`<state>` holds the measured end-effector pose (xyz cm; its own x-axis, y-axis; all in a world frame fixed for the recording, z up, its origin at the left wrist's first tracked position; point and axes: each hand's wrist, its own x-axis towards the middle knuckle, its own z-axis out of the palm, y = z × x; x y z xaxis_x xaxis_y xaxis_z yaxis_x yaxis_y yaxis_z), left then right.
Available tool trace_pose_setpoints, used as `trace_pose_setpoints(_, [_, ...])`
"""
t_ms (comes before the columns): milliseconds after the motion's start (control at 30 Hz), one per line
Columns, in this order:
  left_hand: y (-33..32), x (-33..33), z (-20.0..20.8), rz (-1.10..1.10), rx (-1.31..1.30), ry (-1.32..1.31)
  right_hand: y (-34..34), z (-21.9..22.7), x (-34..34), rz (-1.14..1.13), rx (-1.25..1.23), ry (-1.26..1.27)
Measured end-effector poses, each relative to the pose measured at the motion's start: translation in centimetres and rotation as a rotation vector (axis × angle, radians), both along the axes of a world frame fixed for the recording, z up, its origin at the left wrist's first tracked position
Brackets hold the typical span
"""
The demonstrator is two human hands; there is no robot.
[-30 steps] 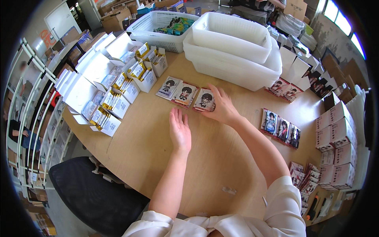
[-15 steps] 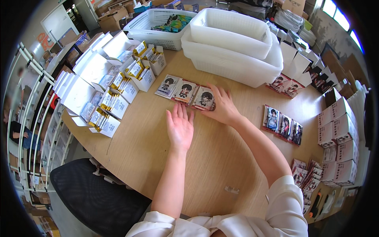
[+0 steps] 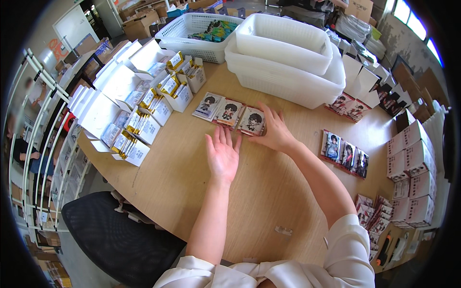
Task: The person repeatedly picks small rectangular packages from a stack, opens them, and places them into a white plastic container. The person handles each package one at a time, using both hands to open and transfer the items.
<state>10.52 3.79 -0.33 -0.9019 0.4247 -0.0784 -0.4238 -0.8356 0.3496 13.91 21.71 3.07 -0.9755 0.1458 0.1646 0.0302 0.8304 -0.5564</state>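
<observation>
Your left hand [image 3: 223, 156] lies palm up, its fingers extended and slightly apart, clamped on nothing. Just beyond those fingertips is the middle chibi-character card stack [image 3: 229, 112]; the left chibi-character card stack [image 3: 210, 105] sits beyond them and to their left. Your right hand [image 3: 278, 137] has its thumb and fingers apart, curved around the right end of the right chibi-character card stack [image 3: 251, 122]; you cannot tell from this view whether they pinch it. The three stacks form a slanting row on the wooden table [image 3: 269, 192]. Well left of your left fingers, white cartons [image 3: 152, 129] hold gold-foil packets [image 3: 169, 84]. Farther out than your right fingertips stand nested white plastic bins [image 3: 288, 90]. Well to the right of those fingers lies a row of illustrated character packets [image 3: 343, 152].
</observation>
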Motion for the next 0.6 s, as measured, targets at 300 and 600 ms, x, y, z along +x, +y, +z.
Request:
trace_pose_setpoints(300, [0.0, 0.1, 0.0, 0.007, -0.041, 0.030, -0.1, -0.6, -0.4, -0.007, 0.012, 0.010])
trace_pose_setpoints(600, [-0.2, 0.0, 0.1, 0.015, -0.054, 0.027, -0.3, -0.9, -1.0, -0.008, 0.015, 0.033])
